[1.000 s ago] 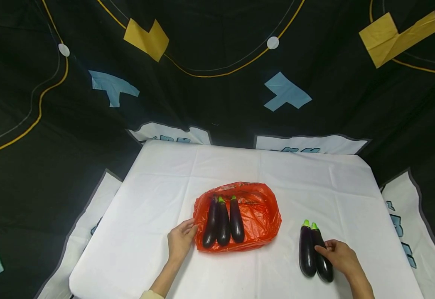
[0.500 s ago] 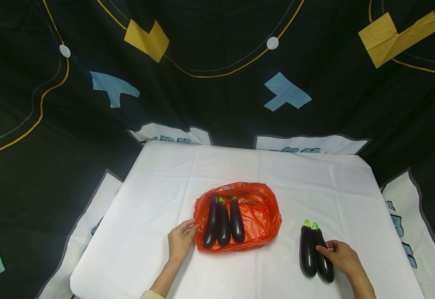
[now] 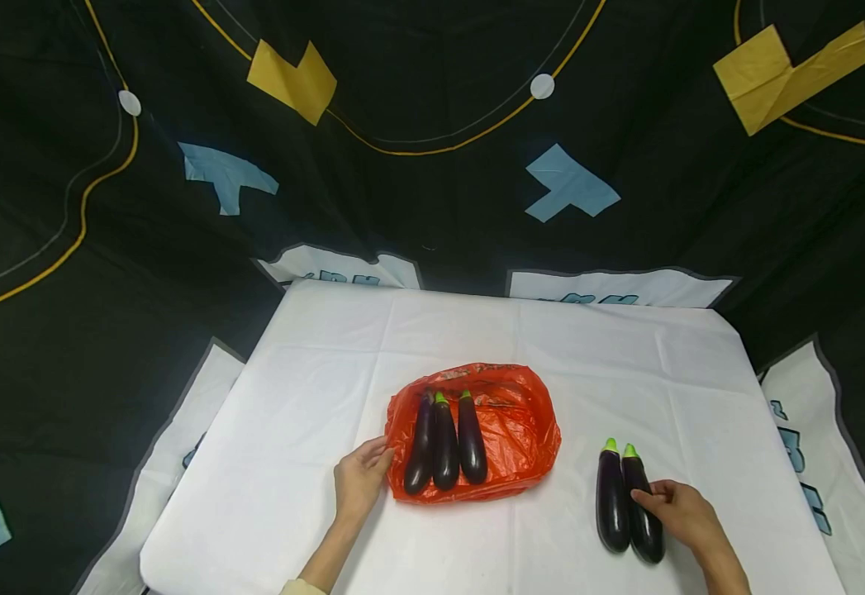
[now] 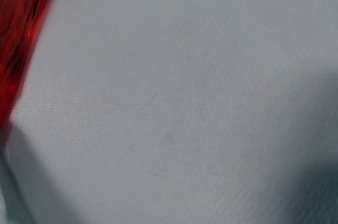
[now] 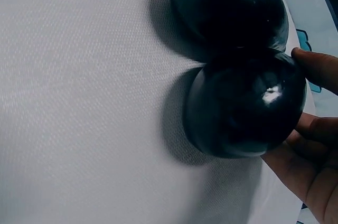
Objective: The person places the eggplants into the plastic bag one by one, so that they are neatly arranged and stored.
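An opened red plastic bag (image 3: 515, 446) lies on the white-covered table, with three dark purple eggplants (image 3: 444, 446) side by side on its left part. My left hand (image 3: 359, 478) pinches the bag's left edge between thumb and fingers. To the right of the bag, two more eggplants lie next to each other, green stem ends pointing away. My right hand (image 3: 681, 514) grips the right one (image 3: 638, 487), thumb on top and fingers on its far side. Its neighbor (image 3: 611, 504) lies just to the left. The right wrist view shows both rounded ends close up, the held eggplant (image 5: 243, 108) lower.
A white cloth (image 3: 477, 330) covers the table. Behind it hangs a black curtain (image 3: 432, 215) with yellow and blue patches. White cloth borders with blue lettering show along the table's back and sides.
The right hand and the eggplant it grips have shifted very slightly to the right. The left hand and the bag stay where they were.
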### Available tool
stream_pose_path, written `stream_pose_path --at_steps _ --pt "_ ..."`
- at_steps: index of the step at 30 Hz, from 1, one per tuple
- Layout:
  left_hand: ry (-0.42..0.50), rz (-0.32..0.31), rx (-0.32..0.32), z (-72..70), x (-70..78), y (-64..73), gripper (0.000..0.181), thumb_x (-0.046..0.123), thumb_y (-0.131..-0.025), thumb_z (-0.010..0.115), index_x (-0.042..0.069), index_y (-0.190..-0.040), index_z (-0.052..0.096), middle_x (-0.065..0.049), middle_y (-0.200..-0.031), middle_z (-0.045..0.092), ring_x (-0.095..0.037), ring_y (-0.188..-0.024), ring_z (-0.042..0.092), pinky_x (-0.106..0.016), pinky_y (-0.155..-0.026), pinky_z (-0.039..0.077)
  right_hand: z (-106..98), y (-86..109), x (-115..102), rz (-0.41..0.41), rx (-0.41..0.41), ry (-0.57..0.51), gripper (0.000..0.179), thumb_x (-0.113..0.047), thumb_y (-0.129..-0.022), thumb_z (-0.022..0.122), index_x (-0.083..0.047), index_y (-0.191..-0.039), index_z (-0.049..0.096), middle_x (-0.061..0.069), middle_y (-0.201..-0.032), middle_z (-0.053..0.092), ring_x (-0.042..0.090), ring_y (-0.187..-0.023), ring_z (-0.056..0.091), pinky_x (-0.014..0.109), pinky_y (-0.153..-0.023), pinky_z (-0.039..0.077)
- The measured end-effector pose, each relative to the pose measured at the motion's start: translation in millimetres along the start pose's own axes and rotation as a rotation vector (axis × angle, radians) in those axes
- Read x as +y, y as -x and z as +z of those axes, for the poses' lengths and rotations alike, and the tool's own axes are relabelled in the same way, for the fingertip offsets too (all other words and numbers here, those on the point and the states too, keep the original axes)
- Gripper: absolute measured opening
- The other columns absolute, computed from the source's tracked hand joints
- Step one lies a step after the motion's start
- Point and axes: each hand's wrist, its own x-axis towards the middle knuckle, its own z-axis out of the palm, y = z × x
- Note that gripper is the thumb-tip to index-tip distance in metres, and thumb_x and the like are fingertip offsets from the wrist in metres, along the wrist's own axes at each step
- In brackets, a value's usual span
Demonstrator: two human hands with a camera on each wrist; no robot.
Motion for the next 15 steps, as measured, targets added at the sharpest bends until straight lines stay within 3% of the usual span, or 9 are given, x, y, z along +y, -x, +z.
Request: stream_pose_path --at_steps 15 --pt "-0.012 -0.003 0.014 -0.2 0.5 0.7 0.02 0.009 -0.083 0.073 0.007 -0.104 0.072 -0.01 -0.092 0.072 -0.02 -0.084 0.07 -0.02 -0.067 0.056 -5.2 2.4 4.5 -0.009 0.009 -0.044 0.066 -0.049 -0.086 0.063 0.011 -0.11 0.058 0.01 -0.09 0.065 0.026 -0.088 0.057 0.044 -0.077 0.047"
